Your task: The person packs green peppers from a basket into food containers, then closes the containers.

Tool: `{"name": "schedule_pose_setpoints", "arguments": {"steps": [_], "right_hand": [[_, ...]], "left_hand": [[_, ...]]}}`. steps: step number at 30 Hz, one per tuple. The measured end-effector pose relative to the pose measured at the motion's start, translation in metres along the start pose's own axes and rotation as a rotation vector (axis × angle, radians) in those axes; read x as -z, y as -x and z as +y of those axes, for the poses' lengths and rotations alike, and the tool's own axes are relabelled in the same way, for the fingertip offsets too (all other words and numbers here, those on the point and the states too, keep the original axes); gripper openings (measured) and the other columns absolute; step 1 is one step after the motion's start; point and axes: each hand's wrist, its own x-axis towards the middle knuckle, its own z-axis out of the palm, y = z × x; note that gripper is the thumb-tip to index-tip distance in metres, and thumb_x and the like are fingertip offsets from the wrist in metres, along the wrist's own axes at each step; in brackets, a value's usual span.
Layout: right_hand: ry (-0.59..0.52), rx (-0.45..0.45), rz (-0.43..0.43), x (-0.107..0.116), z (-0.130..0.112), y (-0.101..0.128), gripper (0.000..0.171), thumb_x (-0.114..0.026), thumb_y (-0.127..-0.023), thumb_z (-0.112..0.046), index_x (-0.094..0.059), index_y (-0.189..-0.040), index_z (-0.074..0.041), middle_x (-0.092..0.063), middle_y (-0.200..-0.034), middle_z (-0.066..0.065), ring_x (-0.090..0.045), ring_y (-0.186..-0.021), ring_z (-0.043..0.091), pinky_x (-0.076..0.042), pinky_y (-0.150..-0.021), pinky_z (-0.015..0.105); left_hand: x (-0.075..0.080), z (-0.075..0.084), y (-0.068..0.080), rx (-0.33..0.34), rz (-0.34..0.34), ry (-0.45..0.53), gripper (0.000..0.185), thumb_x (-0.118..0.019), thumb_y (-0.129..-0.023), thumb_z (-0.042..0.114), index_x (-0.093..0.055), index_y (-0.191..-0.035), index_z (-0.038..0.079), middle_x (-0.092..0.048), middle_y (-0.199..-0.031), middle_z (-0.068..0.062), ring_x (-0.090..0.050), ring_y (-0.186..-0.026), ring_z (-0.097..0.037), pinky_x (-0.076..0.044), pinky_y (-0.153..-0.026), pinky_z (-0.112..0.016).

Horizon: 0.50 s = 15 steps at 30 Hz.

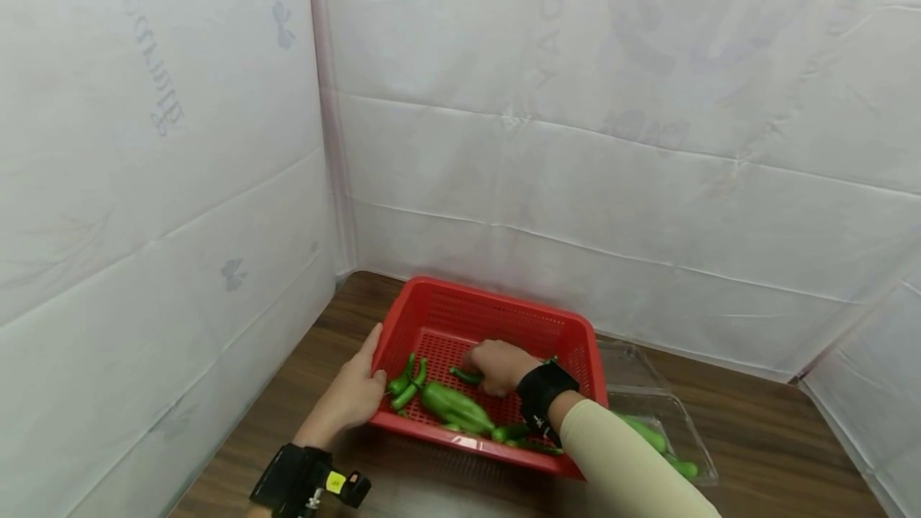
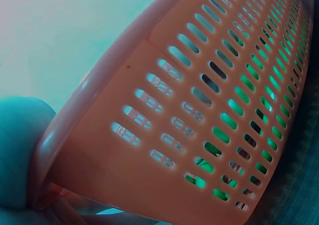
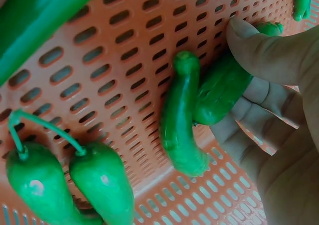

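Observation:
A red perforated plastic basket (image 1: 496, 318) stands on the wooden table with green peppers inside. My left hand (image 1: 356, 392) grips its left rim, thumb on top; in the left wrist view the fingers show under the rim (image 2: 94, 93). Inside the basket my right hand (image 1: 501, 366) holds a dark green pepper (image 3: 224, 88) between thumb and fingers. Beside that one lies a curved green pepper (image 3: 183, 118), close to the fingertips. A large light green pepper (image 1: 456, 408) lies near the front wall. Long-stemmed peppers (image 3: 102, 177) are at the lower left of the right wrist view.
To the right of the basket, a clear plastic box (image 1: 708, 454) with its lid (image 1: 629, 362) folded back holds green peppers (image 1: 647, 432). White sheeting (image 1: 576, 182) walls the table's back and sides. Dark wood table (image 1: 777, 430) shows at the right.

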Motion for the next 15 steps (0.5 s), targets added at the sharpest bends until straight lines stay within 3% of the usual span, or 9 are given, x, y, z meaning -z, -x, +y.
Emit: {"name": "schedule_pose_setpoints", "arguments": {"steps": [5, 11, 15], "right_hand": [[0.061, 0.007, 0.005, 0.0014, -0.0019, 0.0023, 0.014, -0.077, -0.091, -0.007, -0.067, -0.088, -0.016, -0.046, -0.072, -0.008, -0.036, -0.066, 0.009, -0.032, -0.064, 0.027], [0.073, -0.013, 0.001, 0.0085, -0.005, 0.0084, 0.017, -0.076, -0.091, -0.004, -0.076, -0.103, -0.017, -0.07, -0.086, -0.002, -0.046, -0.064, 0.005, -0.035, -0.062, 0.026], [0.099, 0.001, 0.005, 0.0083, -0.0027, 0.0079, 0.015, -0.071, -0.091, -0.003, -0.073, -0.095, -0.017, -0.059, -0.073, -0.004, -0.036, -0.06, 0.007, -0.031, -0.059, 0.025]], "left_hand": [[-0.0005, -0.0007, 0.0007, -0.014, 0.006, -0.005, 0.073, -0.04, -0.105, 0.001, -0.004, -0.168, 0.007, -0.03, -0.166, -0.031, -0.04, -0.148, -0.049, -0.036, -0.117, -0.067], [0.0001, 0.0003, 0.0013, -0.034, 0.016, -0.008, 0.073, -0.04, -0.104, -0.001, -0.005, -0.168, 0.005, -0.032, -0.164, -0.033, -0.042, -0.147, -0.049, -0.038, -0.116, -0.067], [0.0003, 0.0001, 0.0008, -0.037, 0.016, -0.015, 0.073, -0.04, -0.104, -0.001, -0.005, -0.168, 0.005, -0.033, -0.164, -0.033, -0.043, -0.147, -0.049, -0.039, -0.116, -0.066]]}}
